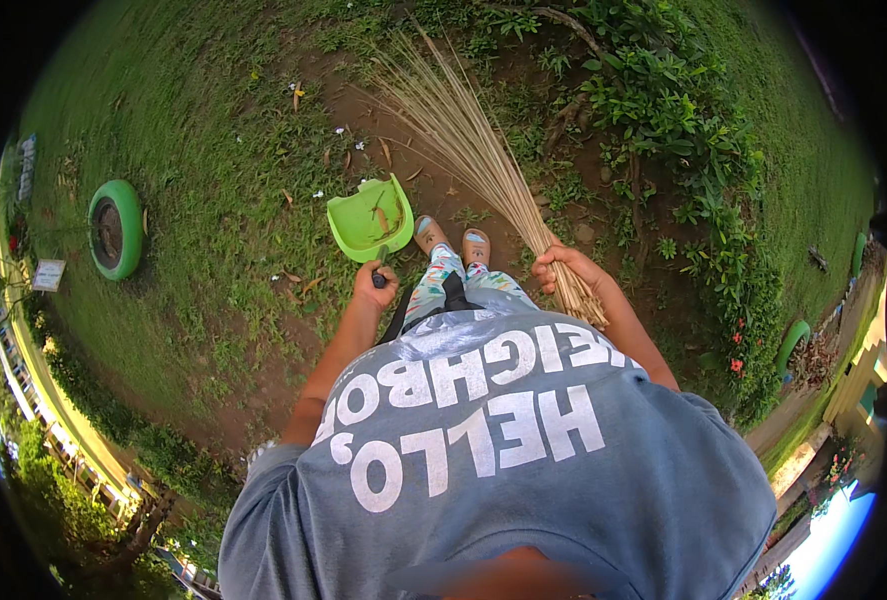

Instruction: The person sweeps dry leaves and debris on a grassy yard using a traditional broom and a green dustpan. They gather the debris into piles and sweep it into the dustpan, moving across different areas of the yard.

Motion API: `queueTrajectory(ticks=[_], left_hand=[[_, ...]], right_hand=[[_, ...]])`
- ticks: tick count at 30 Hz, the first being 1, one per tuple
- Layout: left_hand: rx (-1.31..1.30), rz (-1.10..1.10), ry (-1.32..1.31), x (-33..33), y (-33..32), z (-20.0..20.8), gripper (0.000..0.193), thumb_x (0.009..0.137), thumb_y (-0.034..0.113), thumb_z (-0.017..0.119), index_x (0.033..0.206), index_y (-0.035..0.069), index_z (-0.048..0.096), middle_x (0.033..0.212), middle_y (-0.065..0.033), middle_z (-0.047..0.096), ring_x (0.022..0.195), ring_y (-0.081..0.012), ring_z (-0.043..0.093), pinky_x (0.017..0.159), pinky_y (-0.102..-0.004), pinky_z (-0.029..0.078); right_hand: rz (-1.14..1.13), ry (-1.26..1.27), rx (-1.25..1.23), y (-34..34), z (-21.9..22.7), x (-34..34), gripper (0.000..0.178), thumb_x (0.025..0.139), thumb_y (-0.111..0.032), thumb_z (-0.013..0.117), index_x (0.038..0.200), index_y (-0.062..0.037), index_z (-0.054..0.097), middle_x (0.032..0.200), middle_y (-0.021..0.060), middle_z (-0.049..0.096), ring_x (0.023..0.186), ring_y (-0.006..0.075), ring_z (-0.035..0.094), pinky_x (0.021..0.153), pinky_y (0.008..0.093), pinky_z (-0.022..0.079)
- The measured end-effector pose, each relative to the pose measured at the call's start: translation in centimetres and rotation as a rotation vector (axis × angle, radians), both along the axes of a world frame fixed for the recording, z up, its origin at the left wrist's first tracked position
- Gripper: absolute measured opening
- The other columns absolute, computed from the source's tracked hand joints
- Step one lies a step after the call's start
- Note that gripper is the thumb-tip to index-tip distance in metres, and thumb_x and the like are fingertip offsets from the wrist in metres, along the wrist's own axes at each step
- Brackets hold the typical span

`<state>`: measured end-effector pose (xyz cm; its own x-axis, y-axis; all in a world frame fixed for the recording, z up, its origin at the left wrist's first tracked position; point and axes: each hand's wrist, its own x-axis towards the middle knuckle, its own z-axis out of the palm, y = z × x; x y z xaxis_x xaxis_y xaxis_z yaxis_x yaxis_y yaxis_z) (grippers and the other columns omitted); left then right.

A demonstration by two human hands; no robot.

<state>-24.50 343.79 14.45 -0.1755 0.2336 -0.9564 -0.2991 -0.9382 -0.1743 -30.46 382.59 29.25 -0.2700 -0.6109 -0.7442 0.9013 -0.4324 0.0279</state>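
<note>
My left hand [376, 284] is closed round the dark handle of a bright green dustpan [371, 220]. A few dry brown leaves and twigs lie in its pan, which is just left of my feet. In my right hand [570, 267] is a stick broom [493, 165], a bundle of long pale ribs gripped close to its bound end. Its loose tips fan out ahead of me, up and to the left, over bare soil and thin grass. Whether the tips touch the ground I cannot tell.
Leafy bushes [688, 130] run along the right side, some with red flowers. At the left, a green-painted tire [116, 230] lies on the grass near a small white sign [48, 275]. Fallen leaves and white blossoms dot the ground beyond the dustpan. My sandals [475, 246] stand on bare soil.
</note>
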Motion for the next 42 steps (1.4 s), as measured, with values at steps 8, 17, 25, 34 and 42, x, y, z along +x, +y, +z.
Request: queueTrajectory(ticks=[8, 17, 25, 34, 42], left_hand=[[-0.067, 0.085, -0.014, -0.7, -3.1, -0.5, 0.012, 0.081, 0.005, 0.05, 0.078, 0.006, 0.038, 0.056, -0.0018, 0.041, 0.048, -0.0135, 0.045, 0.042, -0.026, 0.041], [-0.029, 0.078, -0.056, -2.8, -4.2, -0.7, 0.011, 0.082, 0.008, 0.048, 0.077, 0.006, 0.039, 0.054, -0.0009, 0.04, 0.046, -0.012, 0.044, 0.042, -0.0242, 0.039], [0.021, 0.056, -0.018, -3.1, -5.0, -1.3, 0.013, 0.083, 0.008, 0.05, 0.079, 0.007, 0.037, 0.055, -0.001, 0.04, 0.047, -0.0116, 0.045, 0.041, -0.024, 0.04], [0.033, 0.144, 0.029, -4.1, -5.7, 0.2, 0.011, 0.081, 0.007, 0.048, 0.076, 0.006, 0.039, 0.055, -0.001, 0.041, 0.046, -0.0116, 0.044, 0.042, -0.024, 0.039], [-0.048, 0.298, 0.097, -4.3, -6.5, 1.0, 0.01, 0.082, 0.009, 0.049, 0.083, 0.006, 0.039, 0.056, -0.0007, 0.04, 0.047, -0.0114, 0.045, 0.042, -0.0242, 0.04]], right_hand=[[0.649, 0.096, 0.604, -1.9, -6.4, -2.4, 0.081, 0.068, -0.004, 0.059, 0.137, -0.0121, 0.018, 0.07, 0.0072, 0.055, 0.058, 0.0169, 0.056, 0.05, 0.0316, 0.049], [0.356, 0.209, 0.54, 3.8, -1.2, 3.1, 0.06, 0.075, -0.007, 0.054, 0.131, -0.0085, 0.033, 0.07, 0.0089, 0.055, 0.054, 0.015, 0.052, 0.048, 0.0299, 0.046], [0.146, -0.132, 0.102, -10.2, -11.2, -6.1, 0.017, 0.076, -0.017, 0.053, 0.064, -0.0057, 0.054, 0.058, 0.0075, 0.058, 0.048, 0.0187, 0.056, 0.045, 0.0324, 0.048], [0.181, 0.051, 0.203, -6.4, -2.6, -9.6, 0.041, 0.078, -0.003, 0.05, 0.113, -0.0202, 0.035, 0.062, 0.0069, 0.051, 0.048, 0.0168, 0.052, 0.044, 0.0331, 0.047], [0.211, 0.104, 0.197, -15.6, -8.5, -22.4, 0.009, 0.077, -0.015, 0.052, 0.076, -0.0068, 0.053, 0.062, 0.0093, 0.058, 0.053, 0.0192, 0.058, 0.048, 0.0319, 0.05]])
